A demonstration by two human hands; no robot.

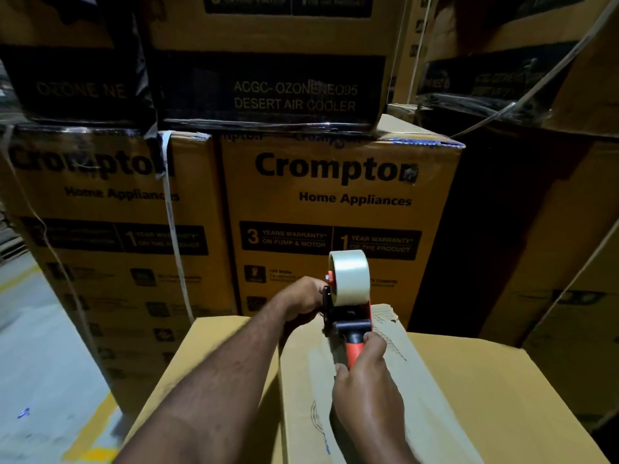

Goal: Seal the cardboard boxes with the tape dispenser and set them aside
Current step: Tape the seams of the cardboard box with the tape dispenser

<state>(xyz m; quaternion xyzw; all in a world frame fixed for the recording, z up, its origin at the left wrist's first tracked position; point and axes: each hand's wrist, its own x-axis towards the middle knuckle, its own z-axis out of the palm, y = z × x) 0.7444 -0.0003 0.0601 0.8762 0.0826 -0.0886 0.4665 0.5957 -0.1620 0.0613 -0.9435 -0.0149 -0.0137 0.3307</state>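
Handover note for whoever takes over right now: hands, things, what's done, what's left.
Right hand grips the orange handle of the tape dispenser, which sits at the far end of the small cardboard box.
Left hand is at that far end beside the dispenser. Its fingertips are hidden, so its hold is unclear.
The small cardboard box rests on a larger cardboard box.
Done: top looks closed, dispenser in place. No laid tape can be made out.
Left: run tape along the top, cut it, set the box aside.

Dim warm light, deep shadow at right, motion blur at left, wide-angle bending at edges.
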